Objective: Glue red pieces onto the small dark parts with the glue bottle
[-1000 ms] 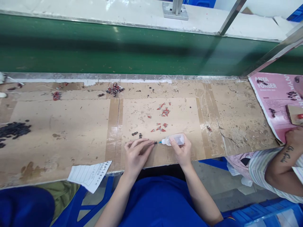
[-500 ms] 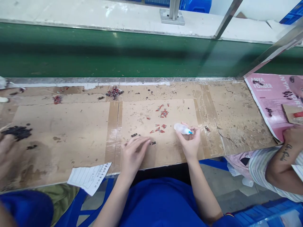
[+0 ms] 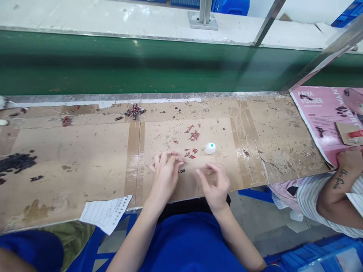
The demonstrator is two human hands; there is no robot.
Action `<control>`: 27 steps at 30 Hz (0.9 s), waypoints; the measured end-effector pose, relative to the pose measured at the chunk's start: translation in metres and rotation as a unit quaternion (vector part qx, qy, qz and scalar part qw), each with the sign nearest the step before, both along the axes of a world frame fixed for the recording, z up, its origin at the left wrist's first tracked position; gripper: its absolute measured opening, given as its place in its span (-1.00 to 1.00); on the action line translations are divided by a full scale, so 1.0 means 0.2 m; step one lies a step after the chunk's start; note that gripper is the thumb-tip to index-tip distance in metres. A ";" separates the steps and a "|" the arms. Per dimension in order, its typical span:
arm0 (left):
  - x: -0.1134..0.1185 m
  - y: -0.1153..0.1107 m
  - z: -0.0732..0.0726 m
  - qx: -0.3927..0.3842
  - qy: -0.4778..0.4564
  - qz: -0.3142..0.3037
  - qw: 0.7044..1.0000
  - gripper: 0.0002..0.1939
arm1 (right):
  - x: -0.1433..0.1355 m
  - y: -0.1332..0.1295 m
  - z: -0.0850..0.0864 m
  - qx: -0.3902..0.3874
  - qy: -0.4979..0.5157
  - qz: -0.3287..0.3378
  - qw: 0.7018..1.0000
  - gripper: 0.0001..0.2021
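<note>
My left hand (image 3: pixel 166 170) is over the cardboard, its fingertips pinched together at a small red part (image 3: pixel 183 162). Just below those fingertips lies a small black piece (image 3: pixel 182 171). My right hand (image 3: pixel 216 185) is held to the right of it, thumb and fingers apart, with nothing visible between them. A white translucent squeeze bottle (image 3: pixel 210 149) with a blue tip stands upright beyond my right hand. Loose red parts with metal ends lie in a near cluster (image 3: pixel 191 153) and a farther cluster (image 3: pixel 194 135).
A dark heap of black pieces (image 3: pixel 18 162) lies at the left. Red-and-black parts (image 3: pixel 135 111) are piled at the back. A paper sheet (image 3: pixel 106 213) overhangs the front edge. At right, another person's forearm (image 3: pixel 338 181) rests by a pink poster (image 3: pixel 317 117). A green belt (image 3: pixel 141 64) runs behind.
My right hand has let go of the bottle, which now stands upright, and moved toward me. My left hand has moved slightly up to a red part. The neighbour's hand at far left has gone.
</note>
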State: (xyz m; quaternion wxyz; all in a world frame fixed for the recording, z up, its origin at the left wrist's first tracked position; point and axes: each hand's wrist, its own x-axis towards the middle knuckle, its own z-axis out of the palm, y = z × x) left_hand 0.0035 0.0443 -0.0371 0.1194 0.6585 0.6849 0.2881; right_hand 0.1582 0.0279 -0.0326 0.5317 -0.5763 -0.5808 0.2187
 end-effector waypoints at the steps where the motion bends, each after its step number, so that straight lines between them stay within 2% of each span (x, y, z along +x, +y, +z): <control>1: 0.00 -0.02 0.02 0.000 -0.006 -0.016 1.000 -0.85 | -0.03 -0.01 0.01 -0.029 0.021 0.051 0.998 -0.84; 3: 0.00 -0.06 0.04 0.000 -0.015 -0.039 0.999 -0.85 | -0.07 -0.01 0.02 -0.080 0.065 0.116 0.988 -0.91; 8: -0.02 -0.09 0.04 -0.016 -0.036 -0.041 0.998 -0.84 | -0.11 0.02 0.01 -0.137 0.113 0.141 0.974 -0.89; 13: -0.03 -0.11 -0.01 -0.022 -0.033 -0.053 0.998 -0.90 | -0.09 0.01 -0.03 -0.169 0.112 0.138 0.969 -0.85; 16: -0.02 -0.13 -0.04 0.011 0.009 -0.019 1.000 -0.87 | -0.07 0.02 -0.06 -0.180 0.091 0.115 0.973 -0.83; 19: -0.01 -0.14 -0.07 0.033 0.037 0.001 0.999 -0.93 | -0.05 0.03 -0.08 -0.160 0.031 0.104 0.981 -0.85; 22: 0.00 -0.14 -0.10 0.041 0.023 -0.009 0.999 -0.90 | -0.05 0.04 -0.07 -0.158 0.016 0.118 0.980 -0.86; 27: -0.01 -0.14 -0.10 0.060 -0.019 -0.021 0.998 -0.87 | -0.06 0.03 -0.02 -0.169 0.055 0.134 0.975 -0.87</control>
